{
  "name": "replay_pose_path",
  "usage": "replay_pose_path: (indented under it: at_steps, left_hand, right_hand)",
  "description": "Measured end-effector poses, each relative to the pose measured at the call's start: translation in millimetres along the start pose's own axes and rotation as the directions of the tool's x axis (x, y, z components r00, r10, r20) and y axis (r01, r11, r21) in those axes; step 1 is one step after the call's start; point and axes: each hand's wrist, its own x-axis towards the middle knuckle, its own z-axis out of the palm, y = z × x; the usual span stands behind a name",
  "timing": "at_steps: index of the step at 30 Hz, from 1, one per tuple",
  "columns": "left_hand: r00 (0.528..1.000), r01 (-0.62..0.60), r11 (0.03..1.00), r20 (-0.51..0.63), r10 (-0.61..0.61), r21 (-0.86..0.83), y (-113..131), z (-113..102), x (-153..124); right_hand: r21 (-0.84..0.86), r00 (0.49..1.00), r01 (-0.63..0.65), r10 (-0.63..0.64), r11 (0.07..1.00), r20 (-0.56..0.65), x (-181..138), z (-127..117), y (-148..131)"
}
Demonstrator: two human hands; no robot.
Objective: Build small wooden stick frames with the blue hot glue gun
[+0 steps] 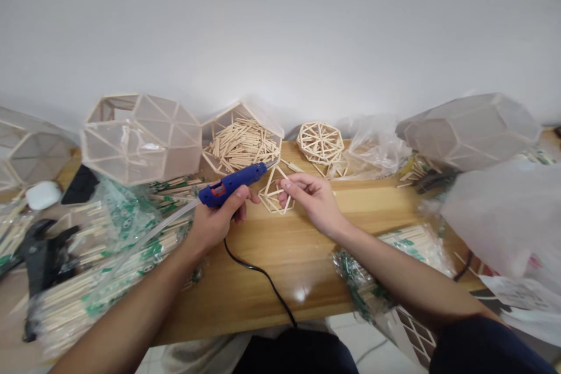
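My left hand (223, 216) is wrapped round a blue hot glue gun (234, 184), its nozzle pointing right and slightly up. A long translucent glue stick (164, 225) trails from the gun's back end, and a black cord (263, 273) hangs below it. My right hand (309, 198) pinches a small frame of wooden sticks (272, 205) at its right side. The frame is made of joined triangles and sits just below the nozzle, near the left fingertips. Whether the frame rests on the wooden table (263, 304) I cannot tell.
Behind the hands, loose short sticks (245, 143) fill a panelled container (210, 163). A round stick lattice (321, 143) stands beside it. Translucent faceted shapes (142, 140) line the wall. Bagged sticks (83, 292) lie left, along with black pliers-like tools (41, 260). Plastic bags (504, 216) crowd the right.
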Motion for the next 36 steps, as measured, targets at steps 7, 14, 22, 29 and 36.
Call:
replay_pose_path:
  at_steps: [7,14,22,29,36]
  left_hand:
    - [1.000,-0.006,1.000,0.017,0.006,0.030,3,-1,0]
    - [1.000,-0.005,0.995,0.006,0.005,0.097,10,-4,3]
    - [0.999,-0.042,0.987,0.018,0.039,0.157,6,-9,3]
    - [0.995,-0.095,0.965,0.044,0.087,0.245,-5,-18,1]
    - [0.994,-0.111,0.960,0.026,0.108,0.258,-9,-19,1]
  right_hand:
    - [-0.004,0.999,0.020,-0.020,1.000,-0.028,0,0,0]
    - [-0.049,0.992,0.088,-0.092,0.995,-0.086,1,-2,4]
    - [-0.109,0.989,0.090,-0.102,0.990,-0.109,0,-1,2]
    - [-0.108,0.989,0.088,-0.101,0.990,-0.113,0,-1,1]
    - [-0.119,0.988,0.098,-0.111,0.988,-0.111,-1,-1,0]
